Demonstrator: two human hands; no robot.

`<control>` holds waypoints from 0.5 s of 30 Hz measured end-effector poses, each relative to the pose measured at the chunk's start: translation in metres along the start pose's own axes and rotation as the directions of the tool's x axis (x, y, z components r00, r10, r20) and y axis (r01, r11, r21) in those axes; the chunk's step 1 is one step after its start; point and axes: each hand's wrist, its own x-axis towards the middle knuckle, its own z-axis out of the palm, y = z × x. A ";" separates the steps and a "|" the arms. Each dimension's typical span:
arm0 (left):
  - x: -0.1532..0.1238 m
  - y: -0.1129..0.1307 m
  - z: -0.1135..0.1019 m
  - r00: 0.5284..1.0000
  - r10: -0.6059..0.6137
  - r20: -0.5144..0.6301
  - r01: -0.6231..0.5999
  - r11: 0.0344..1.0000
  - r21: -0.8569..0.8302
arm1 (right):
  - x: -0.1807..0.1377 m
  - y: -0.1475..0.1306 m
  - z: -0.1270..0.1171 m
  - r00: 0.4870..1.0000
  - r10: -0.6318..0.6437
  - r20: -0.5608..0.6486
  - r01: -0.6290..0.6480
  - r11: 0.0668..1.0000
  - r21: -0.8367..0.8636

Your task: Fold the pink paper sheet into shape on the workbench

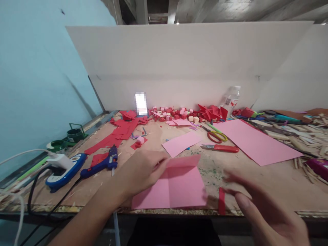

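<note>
A creased sheet of pink paper point(186, 191) lies at the table's front edge, its far edge folded up in a flap. My left hand point(147, 169) is closed on the left end of that flap, with the fingertips partly hidden. To the right of the sheet, my right hand point(266, 208) hovers with thumb and fingers apart, slightly blurred, holding nothing. A small red paper strip point(221, 201) lies just left of my right thumb. Beyond the sheet is a smaller pink piece point(181, 143), and near it a knife with a red handle point(225, 148).
Scissors point(216, 136) and a large pink sheet point(258, 141) lie at right, beside wood sticks point(294, 133). A blue glue gun point(102, 165) and power strip point(66, 172) with cables are at left. Small red and pink cubes point(174, 114) and a bottle point(232, 100) line the back.
</note>
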 end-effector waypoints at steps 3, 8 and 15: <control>0.005 0.011 -0.004 0.962 -0.142 -0.234 0.103 0.980 -0.169 | 0.017 0.009 0.024 0.998 -0.027 -0.057 0.040 0.966 0.254; 0.008 0.019 -0.006 0.850 -0.412 -0.328 0.176 0.809 -0.560 | 0.036 -0.002 0.048 0.971 0.223 0.084 -0.237 0.880 0.411; 0.004 -0.004 -0.004 0.835 -0.550 -0.023 0.320 0.518 -0.793 | 0.056 -0.004 0.038 0.840 0.395 0.371 -0.519 0.784 0.340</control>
